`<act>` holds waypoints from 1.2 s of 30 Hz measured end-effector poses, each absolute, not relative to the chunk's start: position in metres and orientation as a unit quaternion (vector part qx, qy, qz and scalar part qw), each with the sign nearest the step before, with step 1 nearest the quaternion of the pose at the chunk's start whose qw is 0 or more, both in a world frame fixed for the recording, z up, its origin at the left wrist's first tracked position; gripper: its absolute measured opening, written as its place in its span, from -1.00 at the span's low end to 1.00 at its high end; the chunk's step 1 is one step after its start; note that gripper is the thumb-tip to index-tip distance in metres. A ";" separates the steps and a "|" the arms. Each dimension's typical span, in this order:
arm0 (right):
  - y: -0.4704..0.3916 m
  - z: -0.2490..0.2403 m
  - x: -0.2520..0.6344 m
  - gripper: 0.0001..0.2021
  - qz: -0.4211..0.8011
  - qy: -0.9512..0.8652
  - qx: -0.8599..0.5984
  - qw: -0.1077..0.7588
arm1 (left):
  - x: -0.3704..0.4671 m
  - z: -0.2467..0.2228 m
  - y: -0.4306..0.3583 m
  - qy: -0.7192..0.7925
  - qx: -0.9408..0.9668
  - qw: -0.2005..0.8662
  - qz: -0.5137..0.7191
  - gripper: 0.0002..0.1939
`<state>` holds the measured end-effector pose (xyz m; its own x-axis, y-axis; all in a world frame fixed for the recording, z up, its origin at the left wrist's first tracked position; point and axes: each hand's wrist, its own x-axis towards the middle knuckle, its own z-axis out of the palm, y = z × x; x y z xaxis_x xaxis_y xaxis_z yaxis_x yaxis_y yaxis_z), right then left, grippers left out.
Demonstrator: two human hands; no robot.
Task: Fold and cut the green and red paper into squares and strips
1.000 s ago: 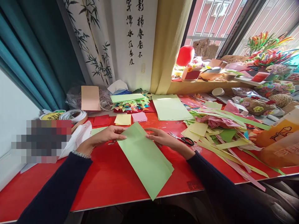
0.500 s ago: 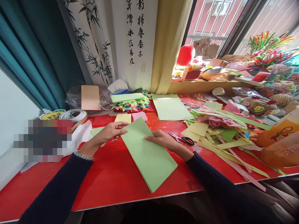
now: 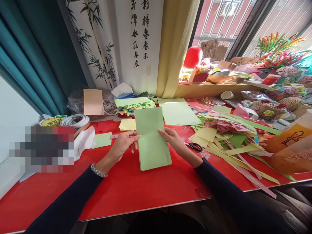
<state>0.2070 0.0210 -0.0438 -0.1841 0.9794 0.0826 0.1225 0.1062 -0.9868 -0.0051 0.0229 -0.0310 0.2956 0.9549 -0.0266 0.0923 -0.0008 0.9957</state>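
A folded sheet of green paper (image 3: pixel 151 143) is held upright over the red table (image 3: pixel 117 191), its layers showing at the lower edges. My left hand (image 3: pixel 124 144) pinches its left edge between thumb and fingers. On the opposite edge, my right hand (image 3: pixel 172 139) grips the paper with the thumb on the front face. Black-handled scissors (image 3: pixel 195 147) lie just right of my right hand, their blades partly hidden behind it. Past the paper's top right corner lie larger pale green sheets (image 3: pixel 179 112).
Cut strips and scraps (image 3: pixel 229 146) pile up at the right beside an orange bag (image 3: pixel 292 143). Small green (image 3: pixel 102 140), yellow (image 3: pixel 127 124) and red paper squares (image 3: pixel 105 125) lie at the left, near rolls of tape (image 3: pixel 75 121). Folded paper pieces (image 3: pixel 137 109) are stacked behind.
The green paper has turned from a slant to nearly upright and moved up and away from the table's front edge. My left hand has shifted right and slightly down along its left edge.
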 end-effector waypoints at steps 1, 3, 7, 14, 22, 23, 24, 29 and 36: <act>0.021 -0.043 0.207 -0.59 0.480 -0.605 -0.461 0.439 | -0.006 -0.031 0.024 0.447 0.585 0.542 0.406 -0.78; 0.021 -0.043 0.207 -0.60 0.477 -0.612 -0.459 0.433 | -0.008 -0.030 0.026 0.451 0.576 0.531 0.427 -0.76; 0.021 -0.044 0.207 -0.65 0.505 -0.596 -0.445 0.438 | -0.007 -0.030 0.026 0.461 0.567 0.526 0.436 -0.74; 0.019 -0.044 0.207 -0.71 0.574 -0.548 -0.384 0.472 | -0.006 -0.030 0.024 0.466 0.563 0.523 0.438 -0.72; 0.020 -0.045 0.206 -0.72 0.588 -0.537 -0.365 0.483 | -0.006 -0.029 0.024 0.469 0.559 0.522 0.441 -0.74; 0.020 -0.045 0.207 -0.72 0.589 -0.536 -0.366 0.483 | -0.005 -0.029 0.024 0.469 0.558 0.523 0.442 -0.74; 0.020 -0.045 0.207 -0.72 0.589 -0.535 -0.366 0.482 | -0.005 -0.029 0.024 0.469 0.557 0.523 0.443 -0.74; 0.020 -0.045 0.207 -0.74 0.590 -0.537 -0.361 0.483 | -0.005 -0.029 0.024 0.470 0.557 0.521 0.444 -0.73; 0.020 -0.044 0.208 -0.77 0.580 -0.541 -0.382 0.474 | -0.007 -0.030 0.024 0.467 0.562 0.519 0.444 -0.74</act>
